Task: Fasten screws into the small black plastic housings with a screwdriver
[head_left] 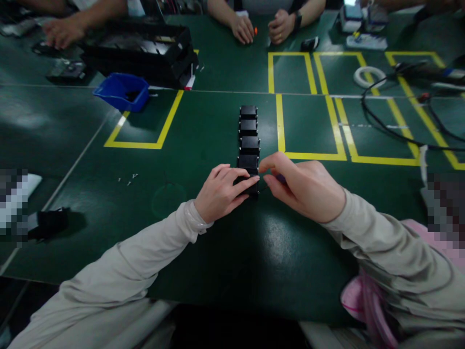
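Note:
A row of several small black blocks with silvery screw-like bits along both sides runs away from me on the green table. My left hand lies across the nearest black block, its fingers over the top and reaching the right side; it covers most of that block. Just right of it is my right hand, thumb and forefinger curled close together by the block's side edge. Whatever sits between those fingertips is too small or hidden to make out.
Loose screws lie left of the row. Farther off stand a blue bin, a black tray, yellow tape outlines, a white tape roll and black cables. Co-workers' hands rest across the table.

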Action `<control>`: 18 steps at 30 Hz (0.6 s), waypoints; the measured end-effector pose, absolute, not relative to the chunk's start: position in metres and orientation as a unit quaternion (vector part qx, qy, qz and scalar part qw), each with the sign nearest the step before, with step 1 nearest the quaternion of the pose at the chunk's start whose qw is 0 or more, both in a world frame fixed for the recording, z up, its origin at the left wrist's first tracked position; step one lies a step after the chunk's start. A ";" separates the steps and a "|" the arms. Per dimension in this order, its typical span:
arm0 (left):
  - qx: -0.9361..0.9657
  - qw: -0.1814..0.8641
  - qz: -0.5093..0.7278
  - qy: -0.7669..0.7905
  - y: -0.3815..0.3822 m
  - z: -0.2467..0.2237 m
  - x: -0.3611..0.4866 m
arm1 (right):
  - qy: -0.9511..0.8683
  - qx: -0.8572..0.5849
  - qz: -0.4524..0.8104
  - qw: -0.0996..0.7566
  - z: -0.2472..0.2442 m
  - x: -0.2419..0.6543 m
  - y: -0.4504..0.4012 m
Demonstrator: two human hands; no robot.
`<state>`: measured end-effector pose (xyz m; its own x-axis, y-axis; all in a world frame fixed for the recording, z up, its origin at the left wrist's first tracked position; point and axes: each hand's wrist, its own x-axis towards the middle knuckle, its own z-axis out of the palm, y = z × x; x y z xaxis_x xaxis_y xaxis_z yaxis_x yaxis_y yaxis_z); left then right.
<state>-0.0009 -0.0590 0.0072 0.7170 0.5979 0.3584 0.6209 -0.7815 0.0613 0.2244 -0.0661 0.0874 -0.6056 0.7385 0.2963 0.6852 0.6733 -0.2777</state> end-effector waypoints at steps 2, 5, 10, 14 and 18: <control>-0.926 0.031 -0.183 -0.329 -0.059 0.007 -0.001 | -0.893 -0.397 0.069 0.200 0.088 0.224 -0.066; -0.925 0.029 -0.180 -0.333 -0.059 0.007 -0.001 | -0.896 -0.393 0.070 0.197 0.088 0.225 -0.066; -0.926 0.030 -0.178 -0.333 -0.059 0.007 -0.001 | -0.895 -0.396 0.061 0.196 0.088 0.225 -0.066; -0.925 0.024 -0.182 -0.332 -0.059 0.007 -0.001 | -0.893 -0.400 0.062 0.198 0.088 0.225 -0.066; -0.925 0.028 -0.182 -0.332 -0.058 0.006 -0.001 | -0.897 -0.390 0.068 0.198 0.086 0.226 -0.066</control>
